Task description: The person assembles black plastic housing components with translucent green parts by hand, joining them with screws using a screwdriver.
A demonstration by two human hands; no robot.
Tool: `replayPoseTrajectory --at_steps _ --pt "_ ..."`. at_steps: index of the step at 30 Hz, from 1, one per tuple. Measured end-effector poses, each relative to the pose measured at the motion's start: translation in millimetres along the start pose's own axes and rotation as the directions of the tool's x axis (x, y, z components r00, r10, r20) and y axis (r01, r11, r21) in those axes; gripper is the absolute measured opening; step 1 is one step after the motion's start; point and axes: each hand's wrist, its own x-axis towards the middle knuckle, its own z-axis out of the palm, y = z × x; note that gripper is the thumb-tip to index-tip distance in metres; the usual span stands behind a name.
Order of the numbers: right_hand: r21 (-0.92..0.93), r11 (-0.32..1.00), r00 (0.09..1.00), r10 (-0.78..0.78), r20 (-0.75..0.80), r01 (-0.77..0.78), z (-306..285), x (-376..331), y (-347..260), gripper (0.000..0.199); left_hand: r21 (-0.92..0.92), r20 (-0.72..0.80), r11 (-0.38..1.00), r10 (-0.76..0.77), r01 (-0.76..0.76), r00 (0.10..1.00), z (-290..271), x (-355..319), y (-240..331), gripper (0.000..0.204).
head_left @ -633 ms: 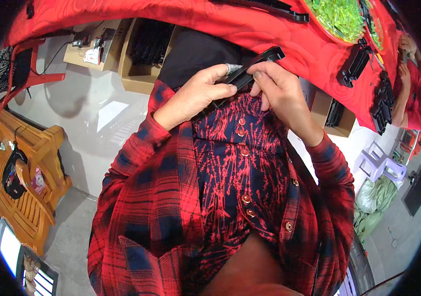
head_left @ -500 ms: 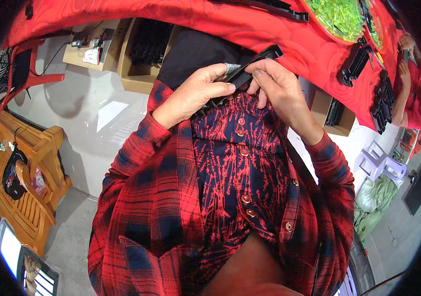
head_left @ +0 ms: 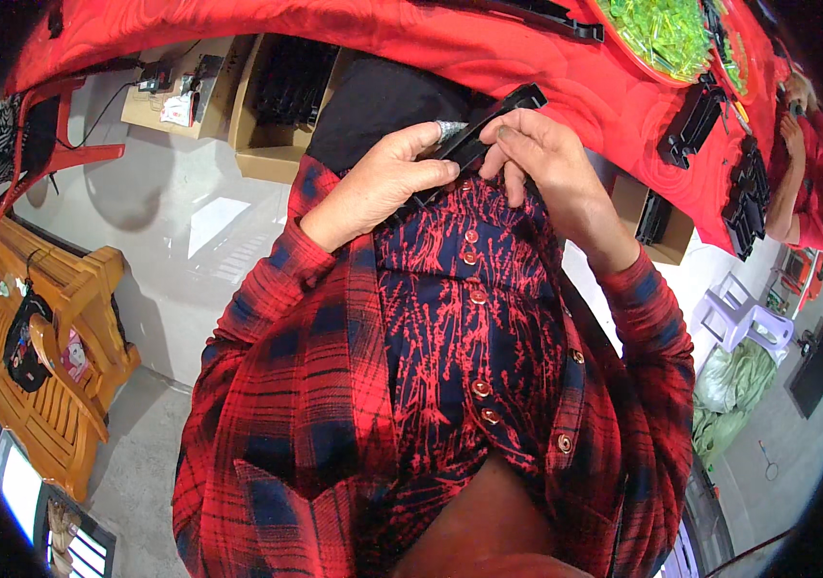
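Observation:
A long, narrow black plastic part [head_left: 517,99] slants up to the right above my lap. My left hand [head_left: 373,188] is closed around its lower half, thumb along the near side. Silvery wrapping [head_left: 450,129] covers a finger of that hand. My right hand [head_left: 556,164] is at the right edge of the part, with thumb and forefinger pinched together and the other fingers curled below. Whatever that pinch holds, if anything, is hidden by the fingers. The part's lower end is partly hidden behind my left hand.
A red-covered table [head_left: 354,21] curves across the top. On it are a tray of small green-yellow pieces [head_left: 662,39] and black plastic parts [head_left: 693,123]. Cardboard boxes [head_left: 272,166] with black parts stand below. Another person [head_left: 802,173] sits at the far right.
My right hand has shifted slightly right and down along the black plastic part, its fingers drawn closer together. The part has tilted a little; my left hand has barely moved.

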Motion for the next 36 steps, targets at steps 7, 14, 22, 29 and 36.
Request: replayPoseTrajectory --at_steps 7,14,22,29,36 --pt "-0.041 0.999 0.998 -0.004 0.067 0.007 3 -5 -10 0.021 -0.028 -0.055 0.998 0.059 -0.061 0.997 6 -2 5 0.036" --pt "-0.666 0.582 0.710 -0.696 -0.109 0.468 15 -5 2 0.007 0.000 -0.075 0.997 0.082 -0.082 0.994 9 -2 7 0.040" --pt "-0.649 0.631 0.801 -0.596 -0.055 0.425 22 -3 2 0.008 -0.037 -0.033 0.998 0.057 -0.058 0.998 4 -4 6 0.053" --pt "-0.861 0.226 0.655 -0.740 0.153 0.457 30 -6 2 0.013 -0.118 -0.059 0.986 0.114 -0.120 0.992 3 -3 3 0.051" --pt "-0.936 0.032 0.606 -0.769 0.201 0.351 28 -10 13 0.021 -0.047 -0.089 0.985 0.161 -0.165 0.983 8 -7 13 0.056"
